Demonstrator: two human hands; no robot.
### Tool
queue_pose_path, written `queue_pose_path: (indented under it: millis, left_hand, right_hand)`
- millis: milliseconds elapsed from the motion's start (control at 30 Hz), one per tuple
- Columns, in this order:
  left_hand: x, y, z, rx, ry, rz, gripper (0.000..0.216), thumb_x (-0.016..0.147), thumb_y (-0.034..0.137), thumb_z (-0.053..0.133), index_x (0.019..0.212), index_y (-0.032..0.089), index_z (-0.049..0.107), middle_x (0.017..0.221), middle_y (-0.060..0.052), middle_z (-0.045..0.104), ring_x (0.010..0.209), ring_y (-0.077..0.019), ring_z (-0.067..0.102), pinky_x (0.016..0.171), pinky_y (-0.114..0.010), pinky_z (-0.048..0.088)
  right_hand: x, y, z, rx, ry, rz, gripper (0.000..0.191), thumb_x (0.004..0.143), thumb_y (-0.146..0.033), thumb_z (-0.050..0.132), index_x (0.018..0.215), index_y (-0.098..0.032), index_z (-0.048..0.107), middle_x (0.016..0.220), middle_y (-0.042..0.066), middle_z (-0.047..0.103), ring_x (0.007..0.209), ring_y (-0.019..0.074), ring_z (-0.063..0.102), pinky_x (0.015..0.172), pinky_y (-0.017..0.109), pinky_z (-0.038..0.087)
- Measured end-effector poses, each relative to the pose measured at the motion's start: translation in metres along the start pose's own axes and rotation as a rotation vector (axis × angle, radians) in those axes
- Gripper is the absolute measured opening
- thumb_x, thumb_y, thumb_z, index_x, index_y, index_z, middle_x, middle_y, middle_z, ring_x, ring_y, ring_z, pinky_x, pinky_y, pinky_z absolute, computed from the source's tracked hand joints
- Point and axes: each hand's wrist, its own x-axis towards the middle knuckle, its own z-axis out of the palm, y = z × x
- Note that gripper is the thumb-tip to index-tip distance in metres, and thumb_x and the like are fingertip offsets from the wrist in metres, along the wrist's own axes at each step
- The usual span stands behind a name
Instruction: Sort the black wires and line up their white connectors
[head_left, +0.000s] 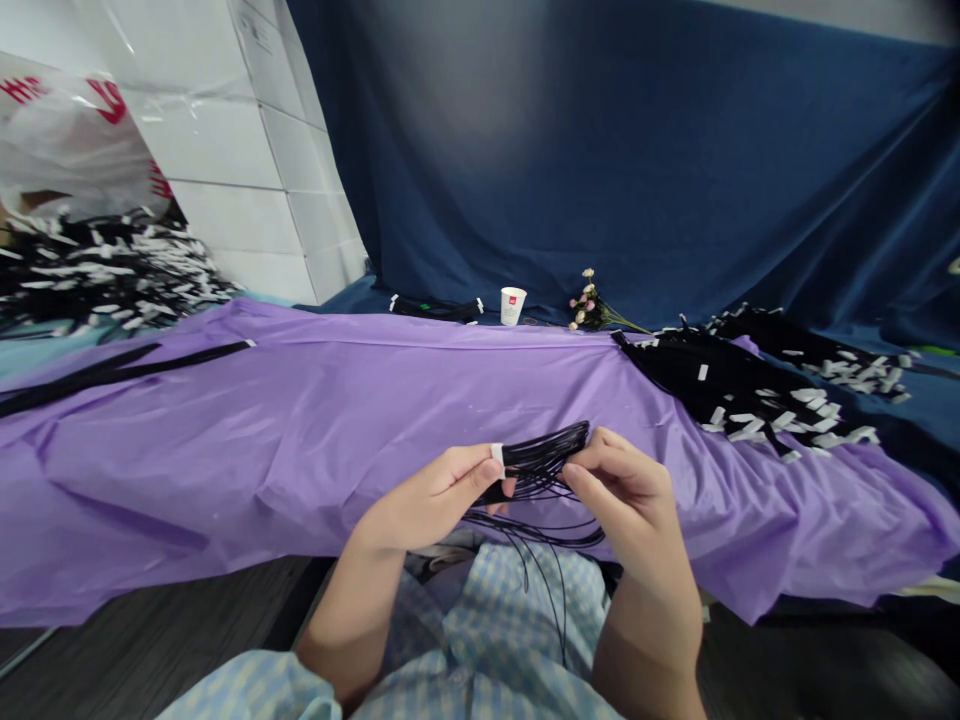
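Observation:
A bundle of thin black cords [546, 455] is held up over the near edge of the purple cloth, just in front of my lap. My left hand [439, 495] grips its left end, with the thumb beside a white tag [498, 458] wrapped on the bundle. At the right end, my right hand [626, 490] has thumb and forefinger pinched on the looped cords. Several loose strands sag below the hands, and a few dangle toward the checked shirt. The left fingers are partly hidden behind the bundle.
Purple cloth [337, 420] covers the table. Black cords with white tags are piled at right [712, 380] and far left [112, 265]. Black strips [135, 372] lie on the left. A paper cup [513, 308] and flowers [591, 305] stand behind, before a blue curtain [600, 150].

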Motion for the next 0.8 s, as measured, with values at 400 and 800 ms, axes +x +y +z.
queue_pose_path:
  millis: [400,800]
  left_hand:
    - [0.0002,-0.0022,-0.002,0.076,0.028,0.002,0.039,0.099,0.046,0.037,0.085,0.015,0.057,0.081,-0.002,0.054,0.073,-0.0129,0.049,0.07,-0.025,0.042]
    - [0.0011,-0.002,-0.0013,0.048,0.039,-0.002,0.04,0.097,0.048,0.039,0.083,0.015,0.057,0.079,-0.002,0.055,0.07,-0.0131,0.049,0.067,-0.025,0.042]
  right_hand:
    - [0.0015,0.0012,0.0018,0.048,-0.011,0.026,0.018,0.089,-0.017,0.062,0.07,-0.019,0.065,0.067,-0.002,0.047,0.064,0.012,0.043,0.058,0.028,0.031]
    - [-0.0001,0.0001,0.001,0.042,-0.019,0.043,0.022,0.089,-0.021,0.06,0.068,-0.018,0.063,0.067,-0.001,0.046,0.062,0.0126,0.041,0.057,0.028,0.031]
